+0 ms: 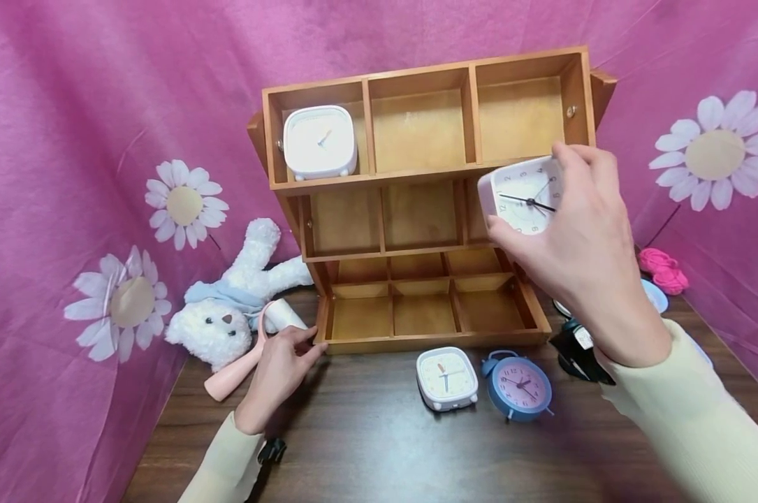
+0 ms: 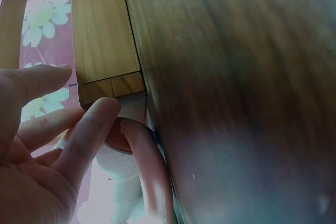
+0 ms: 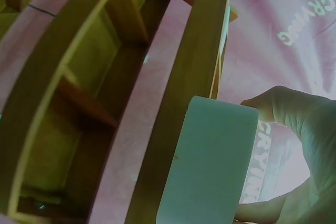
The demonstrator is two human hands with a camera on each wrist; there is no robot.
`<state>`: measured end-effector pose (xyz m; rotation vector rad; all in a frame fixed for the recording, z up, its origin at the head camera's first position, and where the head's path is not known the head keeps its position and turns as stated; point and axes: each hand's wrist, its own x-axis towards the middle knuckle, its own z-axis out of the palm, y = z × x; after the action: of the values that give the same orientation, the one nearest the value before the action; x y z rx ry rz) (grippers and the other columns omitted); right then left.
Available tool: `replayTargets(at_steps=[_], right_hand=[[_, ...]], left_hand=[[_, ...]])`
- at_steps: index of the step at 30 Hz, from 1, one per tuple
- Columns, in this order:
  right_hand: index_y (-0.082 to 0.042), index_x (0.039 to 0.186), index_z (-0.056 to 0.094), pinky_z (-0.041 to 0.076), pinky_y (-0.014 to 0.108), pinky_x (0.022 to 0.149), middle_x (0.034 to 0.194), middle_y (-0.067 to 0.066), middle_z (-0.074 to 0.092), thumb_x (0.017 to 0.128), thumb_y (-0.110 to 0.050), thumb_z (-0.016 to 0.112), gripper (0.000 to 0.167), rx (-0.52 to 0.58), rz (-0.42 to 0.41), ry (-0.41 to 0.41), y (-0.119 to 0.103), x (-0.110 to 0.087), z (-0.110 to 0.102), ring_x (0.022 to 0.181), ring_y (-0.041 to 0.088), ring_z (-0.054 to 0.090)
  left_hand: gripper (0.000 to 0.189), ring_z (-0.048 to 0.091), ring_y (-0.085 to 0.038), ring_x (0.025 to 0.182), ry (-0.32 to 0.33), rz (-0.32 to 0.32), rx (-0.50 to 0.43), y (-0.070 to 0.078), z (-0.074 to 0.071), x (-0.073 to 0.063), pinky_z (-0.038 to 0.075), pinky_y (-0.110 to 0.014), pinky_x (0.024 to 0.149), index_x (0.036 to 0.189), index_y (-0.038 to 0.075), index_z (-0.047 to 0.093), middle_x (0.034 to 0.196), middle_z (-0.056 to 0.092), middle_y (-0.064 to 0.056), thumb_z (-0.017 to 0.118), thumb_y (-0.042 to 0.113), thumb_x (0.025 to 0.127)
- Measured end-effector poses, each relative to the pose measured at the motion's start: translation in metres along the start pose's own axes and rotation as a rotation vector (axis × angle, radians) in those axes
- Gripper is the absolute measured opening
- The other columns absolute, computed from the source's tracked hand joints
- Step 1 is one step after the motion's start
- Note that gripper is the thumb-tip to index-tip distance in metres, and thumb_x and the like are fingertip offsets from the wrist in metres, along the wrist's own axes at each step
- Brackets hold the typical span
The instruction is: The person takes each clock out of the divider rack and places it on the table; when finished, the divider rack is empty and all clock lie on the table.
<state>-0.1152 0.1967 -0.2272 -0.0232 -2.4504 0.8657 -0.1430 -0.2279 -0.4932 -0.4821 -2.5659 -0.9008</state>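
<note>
My right hand (image 1: 586, 230) grips a white alarm clock (image 1: 526, 199) between thumb and fingers, tilted, its numbered face toward the head camera. The clock is in front of the right side of a tiered wooden compartment box (image 1: 423, 180); its plain white side shows in the right wrist view. My left hand (image 1: 284, 367) has its fingertips at the bottom tray's front left corner (image 2: 113, 85), beside a pink-handled lint roller (image 1: 237, 374). Another white clock (image 1: 320, 142) stands in the top left compartment. A white clock (image 1: 446, 378) and a blue twin-bell alarm clock (image 1: 520, 386) are on the table.
A white teddy bear (image 1: 218, 321) lies left of the wooden box. Pink yarn (image 1: 664, 271), a light blue item (image 1: 655, 297) and a black item (image 1: 576, 353) are at the right, partly behind my right arm. Pink flowered cloth (image 1: 196, 84) hangs behind the dark wooden table (image 1: 353, 447).
</note>
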Motion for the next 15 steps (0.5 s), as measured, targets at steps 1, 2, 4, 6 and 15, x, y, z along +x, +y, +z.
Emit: replayTargets(at_steps=[1,2,4,6,15], right_hand=[[-0.006,0.174,0.037,0.044,0.070,0.111,0.173,0.021,0.038,0.085,-0.040,0.089,0.109,-0.005,0.011,0.001,0.004,-0.003,-0.002,0.139,0.050,0.051],[-0.005,0.173,0.037,0.043,0.070,0.111,0.172,0.022,0.038,0.084,-0.040,0.089,0.109,-0.008,0.021,0.003,0.008,-0.007,-0.004,0.140,0.051,0.050],[-0.005,0.173,0.039,0.041,0.070,0.110,0.172,0.024,0.039,0.084,-0.038,0.090,0.107,-0.016,0.037,0.007,0.016,-0.015,-0.008,0.142,0.051,0.048],[-0.004,0.172,0.039,0.042,0.070,0.108,0.171,0.025,0.039,0.084,-0.037,0.090,0.107,-0.028,0.055,0.010,0.025,-0.023,-0.012,0.142,0.051,0.048],[0.007,0.170,0.034,0.036,0.079,0.113,0.168,0.038,0.035,0.085,-0.035,0.088,0.109,-0.152,0.164,-0.029,0.092,-0.053,-0.025,0.144,0.061,0.041]], left_hand=[[0.045,0.072,-0.011,0.082,0.009,0.000,0.003,-0.004,0.004,0.000,0.055,-0.027,0.070,0.123,0.005,0.086,0.101,0.083,-0.010,0.086,0.043,0.099],[0.044,0.072,-0.013,0.082,0.008,0.005,0.000,0.005,-0.001,0.001,0.055,-0.029,0.070,0.123,0.004,0.086,0.100,0.083,-0.011,0.085,0.041,0.099],[0.041,0.074,-0.016,0.083,-0.004,-0.007,0.011,0.021,-0.008,0.003,0.057,-0.033,0.072,0.123,0.002,0.086,0.101,0.083,-0.012,0.086,0.036,0.099],[0.038,0.075,-0.020,0.082,-0.017,-0.046,0.036,0.034,-0.012,0.004,0.059,-0.037,0.073,0.122,0.000,0.085,0.101,0.083,-0.013,0.088,0.029,0.097],[0.038,0.076,-0.019,0.082,-0.028,-0.071,0.034,0.046,-0.019,0.004,0.060,-0.033,0.072,0.122,-0.003,0.084,0.101,0.083,-0.015,0.089,0.023,0.095]])
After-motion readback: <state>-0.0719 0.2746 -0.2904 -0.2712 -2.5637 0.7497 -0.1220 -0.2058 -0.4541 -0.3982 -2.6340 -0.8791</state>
